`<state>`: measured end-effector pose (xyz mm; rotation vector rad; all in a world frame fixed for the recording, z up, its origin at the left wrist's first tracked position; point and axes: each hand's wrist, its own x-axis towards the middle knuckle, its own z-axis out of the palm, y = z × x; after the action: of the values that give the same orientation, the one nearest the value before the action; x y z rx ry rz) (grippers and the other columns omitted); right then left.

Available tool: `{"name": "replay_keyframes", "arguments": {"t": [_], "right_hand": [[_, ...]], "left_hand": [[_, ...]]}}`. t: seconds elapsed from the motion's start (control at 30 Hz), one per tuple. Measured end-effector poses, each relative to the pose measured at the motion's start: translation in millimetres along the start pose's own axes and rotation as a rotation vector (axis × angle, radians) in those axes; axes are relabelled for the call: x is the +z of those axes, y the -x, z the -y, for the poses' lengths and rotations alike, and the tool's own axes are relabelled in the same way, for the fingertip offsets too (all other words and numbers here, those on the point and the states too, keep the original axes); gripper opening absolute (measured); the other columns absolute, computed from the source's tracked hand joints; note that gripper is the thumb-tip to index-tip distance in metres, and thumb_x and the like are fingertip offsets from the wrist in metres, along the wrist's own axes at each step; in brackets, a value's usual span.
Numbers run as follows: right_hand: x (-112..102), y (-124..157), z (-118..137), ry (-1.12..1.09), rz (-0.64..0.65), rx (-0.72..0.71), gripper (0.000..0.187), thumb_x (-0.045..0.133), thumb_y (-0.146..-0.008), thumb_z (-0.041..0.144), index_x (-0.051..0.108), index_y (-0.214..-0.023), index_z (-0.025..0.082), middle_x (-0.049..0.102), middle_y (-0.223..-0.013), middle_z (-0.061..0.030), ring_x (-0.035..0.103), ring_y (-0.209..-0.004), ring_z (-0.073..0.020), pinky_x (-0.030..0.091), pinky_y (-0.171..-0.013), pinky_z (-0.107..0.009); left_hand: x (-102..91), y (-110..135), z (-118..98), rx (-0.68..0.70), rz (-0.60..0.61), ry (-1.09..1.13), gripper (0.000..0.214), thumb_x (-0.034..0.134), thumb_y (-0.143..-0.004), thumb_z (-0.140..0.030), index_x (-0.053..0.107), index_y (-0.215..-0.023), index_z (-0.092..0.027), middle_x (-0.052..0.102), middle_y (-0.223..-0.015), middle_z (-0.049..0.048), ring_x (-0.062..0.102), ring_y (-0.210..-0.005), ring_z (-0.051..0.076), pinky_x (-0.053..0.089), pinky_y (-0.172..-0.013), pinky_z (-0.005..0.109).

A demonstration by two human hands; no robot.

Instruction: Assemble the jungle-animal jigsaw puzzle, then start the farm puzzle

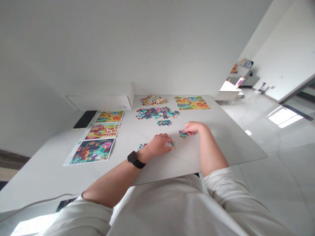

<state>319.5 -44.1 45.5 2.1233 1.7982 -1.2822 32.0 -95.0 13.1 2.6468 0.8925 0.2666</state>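
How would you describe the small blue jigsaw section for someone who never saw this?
On the white table, find the nearer, blue-purple heap of jigsaw pieces. Just on the person's side of it lies the small blue jigsaw section, with a yellow-orange marking. Unlike the heaped pieces, it lies alone; unlike the piece at the right hand, it is untouched.

Likely a home — jigsaw pieces (155, 113)

The smooth pale-grey table (221, 144) carries a long white box (100, 102) far left, a black-screened phone (85, 119) and white three-picture sheet (102, 131) left, heaped multicoloured jigsaw pieces (156, 113) far centre, a yellow-green rectangular picture (192, 102) far right.
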Motion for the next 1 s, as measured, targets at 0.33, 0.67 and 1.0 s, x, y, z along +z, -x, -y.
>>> {"name": "replay_keyframes", "arguments": {"t": [0.33, 0.67, 1.0], "right_hand": [[-1, 1, 0, 0.199, -0.038, -0.025, 0.038, 0.083, -0.079, 0.044, 0.060, -0.062, 0.019, 0.060, -0.058, 0.0002, 0.050, -0.051, -0.0114, 0.039, -0.053, -0.026], [0, -4, -3, 0.202, -0.089, -0.086, 0.036, 0.082, -0.077, 0.049, 0.063, -0.066, 0.020, 0.056, -0.055, 0.0022, 0.046, -0.052, -0.0124, 0.034, -0.052, -0.027], [2, -9, 0, 0.178, -0.162, -0.106, 0.031, 0.074, -0.084, 0.046, 0.063, -0.069, 0.021, 0.055, -0.056, 0.0028, 0.047, -0.053, -0.0136, 0.032, -0.054, -0.028]], "left_hand": [[-1.3, 1, 0, 0.004, -0.004, 0.031, 0.031, 0.071, -0.091, -0.039, 0.076, -0.121, -0.029, 0.072, -0.120, 0.0076, 0.069, -0.114, 0.029, 0.049, -0.101, 0.040], [-4.4, 1, 2, -0.007, -0.036, 0.066, 0.026, 0.068, -0.094, -0.037, 0.078, -0.116, -0.028, 0.075, -0.115, 0.0063, 0.071, -0.107, 0.025, 0.052, -0.097, 0.035], [-12.0, -1, 11, -0.058, -0.143, 0.196, 0.020, 0.071, -0.090, -0.032, 0.078, -0.107, -0.024, 0.074, -0.094, 0.0037, 0.068, -0.083, 0.019, 0.050, -0.078, 0.029]]}}
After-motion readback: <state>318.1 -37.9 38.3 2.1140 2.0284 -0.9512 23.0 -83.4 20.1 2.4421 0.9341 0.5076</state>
